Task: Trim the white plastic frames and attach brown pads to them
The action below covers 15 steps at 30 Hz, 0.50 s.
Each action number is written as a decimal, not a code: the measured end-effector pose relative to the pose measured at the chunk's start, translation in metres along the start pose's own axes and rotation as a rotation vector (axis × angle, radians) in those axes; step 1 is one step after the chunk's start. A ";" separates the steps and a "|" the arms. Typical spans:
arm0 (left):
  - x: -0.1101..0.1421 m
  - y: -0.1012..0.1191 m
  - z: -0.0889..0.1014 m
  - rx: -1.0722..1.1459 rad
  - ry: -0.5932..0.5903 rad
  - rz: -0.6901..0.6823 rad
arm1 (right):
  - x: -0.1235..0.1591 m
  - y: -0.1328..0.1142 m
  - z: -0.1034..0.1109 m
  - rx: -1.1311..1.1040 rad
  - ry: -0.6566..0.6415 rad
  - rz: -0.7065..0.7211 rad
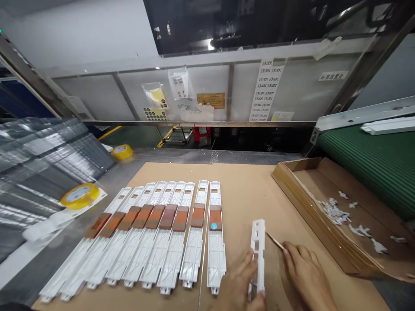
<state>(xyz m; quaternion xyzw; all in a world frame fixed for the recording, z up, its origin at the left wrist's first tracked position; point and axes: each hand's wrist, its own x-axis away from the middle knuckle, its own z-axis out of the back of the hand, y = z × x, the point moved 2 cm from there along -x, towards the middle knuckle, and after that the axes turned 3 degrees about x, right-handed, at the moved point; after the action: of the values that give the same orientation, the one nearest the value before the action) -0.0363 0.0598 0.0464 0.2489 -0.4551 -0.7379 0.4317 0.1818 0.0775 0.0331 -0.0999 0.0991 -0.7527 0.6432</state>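
Observation:
My left hand (238, 280) is wrapped round a white plastic strip (258, 235) with rectangular cutouts, tilted up over the cardboard sheet. Pinched in my right hand (306, 270) is a thin pointed stick (275, 240), its tip close to the strip's right edge; whether it touches cannot be told. To the left lies a row of several long white plastic panels (215, 255), each with a reddish-brown block (197, 215) across it. The nearest panel's block bears a round blue sticker (214, 226).
On the right stands a cardboard tray (324, 235) with small white plastic pieces (335, 211), beside a green ribbed conveyor belt (372, 160). Yellow tape rolls (81, 195) and plastic-wrapped stacks (48, 172) are at left. A frame with label sheets (266, 90) rises behind.

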 end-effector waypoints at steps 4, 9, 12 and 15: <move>0.011 -0.012 -0.025 -0.349 -0.047 -0.040 | 0.007 -0.023 0.024 -0.120 0.137 0.227; 0.027 -0.007 -0.013 -0.007 0.003 -0.209 | 0.009 -0.017 0.063 -0.228 0.343 0.104; 0.026 0.006 0.005 0.827 -0.064 -0.047 | 0.018 0.002 0.079 -0.373 0.438 -0.063; 0.020 0.015 0.009 1.409 -0.038 0.083 | 0.044 0.001 0.076 -0.527 0.305 -0.116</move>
<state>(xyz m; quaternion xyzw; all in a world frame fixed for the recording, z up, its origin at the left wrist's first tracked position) -0.0471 0.0434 0.0641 0.4387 -0.8411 -0.2546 0.1878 0.1971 0.0320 0.1066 -0.1546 0.3806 -0.7428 0.5287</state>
